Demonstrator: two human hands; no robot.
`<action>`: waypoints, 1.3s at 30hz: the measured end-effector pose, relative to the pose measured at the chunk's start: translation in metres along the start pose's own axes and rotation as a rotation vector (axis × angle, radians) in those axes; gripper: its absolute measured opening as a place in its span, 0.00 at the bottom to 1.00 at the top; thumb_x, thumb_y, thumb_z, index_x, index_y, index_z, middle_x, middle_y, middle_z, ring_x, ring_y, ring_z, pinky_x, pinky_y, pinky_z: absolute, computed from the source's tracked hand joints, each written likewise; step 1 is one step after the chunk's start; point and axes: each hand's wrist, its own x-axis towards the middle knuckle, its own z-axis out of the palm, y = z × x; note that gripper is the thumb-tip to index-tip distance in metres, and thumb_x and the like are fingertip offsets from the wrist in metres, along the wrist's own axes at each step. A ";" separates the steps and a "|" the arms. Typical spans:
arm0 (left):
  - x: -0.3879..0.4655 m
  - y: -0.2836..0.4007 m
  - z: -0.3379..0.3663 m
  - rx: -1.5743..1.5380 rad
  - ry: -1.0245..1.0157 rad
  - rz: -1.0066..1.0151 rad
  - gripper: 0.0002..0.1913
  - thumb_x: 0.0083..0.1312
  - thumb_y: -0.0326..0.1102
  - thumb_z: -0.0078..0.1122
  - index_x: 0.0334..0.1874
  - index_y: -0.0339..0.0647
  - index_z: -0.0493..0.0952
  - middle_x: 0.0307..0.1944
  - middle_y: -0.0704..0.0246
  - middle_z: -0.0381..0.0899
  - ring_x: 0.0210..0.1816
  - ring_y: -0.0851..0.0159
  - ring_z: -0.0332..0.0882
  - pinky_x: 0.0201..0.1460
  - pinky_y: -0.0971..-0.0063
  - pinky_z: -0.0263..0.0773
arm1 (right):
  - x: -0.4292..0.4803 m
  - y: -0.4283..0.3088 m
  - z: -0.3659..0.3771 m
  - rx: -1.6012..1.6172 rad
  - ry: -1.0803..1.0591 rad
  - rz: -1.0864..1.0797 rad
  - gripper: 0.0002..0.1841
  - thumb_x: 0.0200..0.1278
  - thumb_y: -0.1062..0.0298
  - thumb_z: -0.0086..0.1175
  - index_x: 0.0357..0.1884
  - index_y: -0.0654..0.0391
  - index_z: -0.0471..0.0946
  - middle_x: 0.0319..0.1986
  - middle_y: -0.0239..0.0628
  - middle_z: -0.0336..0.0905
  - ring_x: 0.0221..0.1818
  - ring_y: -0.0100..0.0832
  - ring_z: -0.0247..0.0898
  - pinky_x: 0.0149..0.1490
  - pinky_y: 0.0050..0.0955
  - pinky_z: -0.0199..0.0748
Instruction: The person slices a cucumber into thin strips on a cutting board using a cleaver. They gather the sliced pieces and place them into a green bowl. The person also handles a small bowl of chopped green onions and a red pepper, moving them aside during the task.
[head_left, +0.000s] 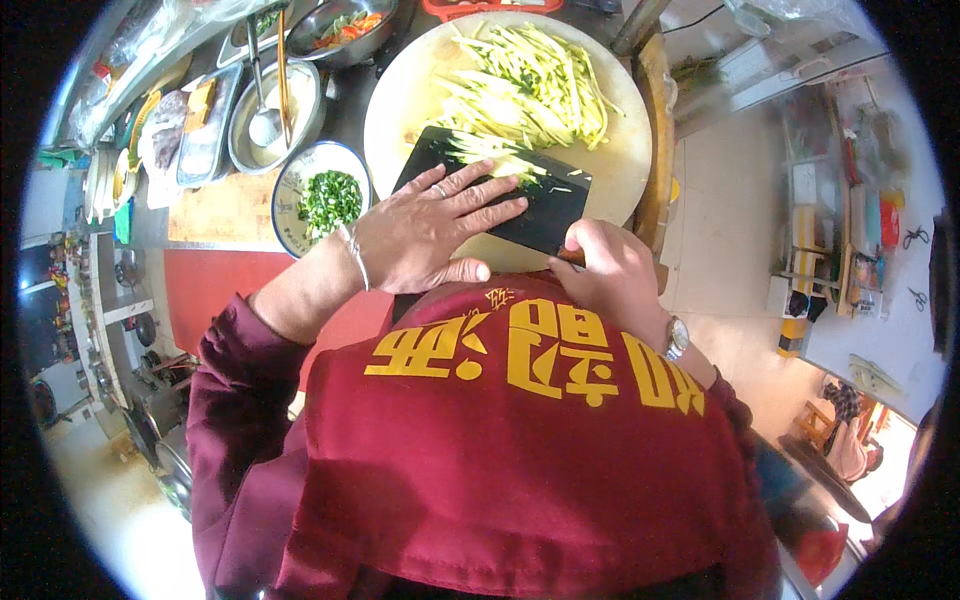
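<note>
My right hand (613, 264) grips the wooden handle of a dark-bladed cleaver (551, 199). The wide blade lies tilted near the front of a round white cutting board (397, 90). Spread across the blade is my left hand (427, 229), its fingertips at a small bunch of pale green strips (487, 152) lying on the steel. Behind the blade, a large heap of similar julienned strips (532, 82), zucchini or cucumber, covers much of the board. My left palm hides part of the cleaver's near left side.
Left of the board stands a bowl of chopped green onions (330, 201). Beyond it are a metal bowl (311, 90) with a ladle and chopsticks, a clear plastic container (206, 142), and a metal bowl (367, 52) of cut vegetables. A wooden post edge (656, 142) borders the right.
</note>
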 end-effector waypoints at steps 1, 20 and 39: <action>0.006 -0.006 0.001 -0.009 -0.024 0.007 0.47 0.70 0.73 0.41 0.84 0.51 0.50 0.85 0.65 0.44 0.85 0.49 0.37 0.81 0.39 0.46 | -0.001 0.002 0.000 -0.047 0.006 -0.032 0.15 0.52 0.66 0.68 0.33 0.55 0.71 0.26 0.39 0.77 0.30 0.43 0.78 0.36 0.42 0.76; 0.068 -0.033 -0.010 0.071 0.069 -0.001 0.42 0.73 0.74 0.30 0.83 0.58 0.52 0.82 0.74 0.55 0.85 0.52 0.37 0.79 0.28 0.33 | -0.004 0.003 -0.012 -0.207 -0.010 -0.253 0.10 0.58 0.69 0.57 0.38 0.56 0.68 0.27 0.39 0.72 0.30 0.42 0.75 0.36 0.41 0.74; 0.010 -0.020 0.114 -0.200 0.570 -0.640 0.60 0.47 0.52 0.83 0.82 0.55 0.54 0.83 0.50 0.41 0.82 0.33 0.36 0.79 0.39 0.48 | 0.087 0.143 -0.038 -0.011 0.093 0.513 0.17 0.70 0.58 0.54 0.45 0.63 0.83 0.35 0.57 0.84 0.39 0.50 0.84 0.45 0.42 0.77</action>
